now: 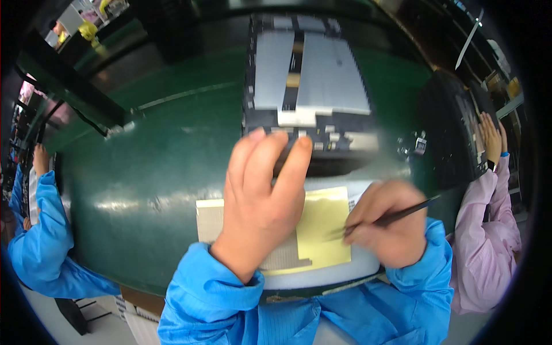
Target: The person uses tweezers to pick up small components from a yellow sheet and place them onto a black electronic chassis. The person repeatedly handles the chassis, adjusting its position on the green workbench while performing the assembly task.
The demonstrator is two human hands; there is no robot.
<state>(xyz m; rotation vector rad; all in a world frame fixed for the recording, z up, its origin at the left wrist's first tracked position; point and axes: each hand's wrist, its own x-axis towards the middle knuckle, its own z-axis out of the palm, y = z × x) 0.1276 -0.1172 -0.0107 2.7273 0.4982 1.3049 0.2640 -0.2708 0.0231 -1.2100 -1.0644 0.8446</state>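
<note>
My left hand [261, 201] reaches forward over a white pad [322, 270], its fingertips resting on the near edge of a dark open device chassis [307, 86] with silver panels. Whether the fingers grip that edge I cannot tell. My right hand [388, 221] is closed on a thin dark pen-like tool [402, 214], whose tip points left onto a yellow sheet [325, 227] lying on the white pad. A beige perforated strip [210, 218] sticks out from under my left hand. Both forearms wear blue sleeves.
The chassis sits on a green conveyor belt [149, 172] that runs left to right. A person in a blue coat [40, 230] works at the left. A person in a pink coat [489, 230] at the right touches a black unit [454, 132].
</note>
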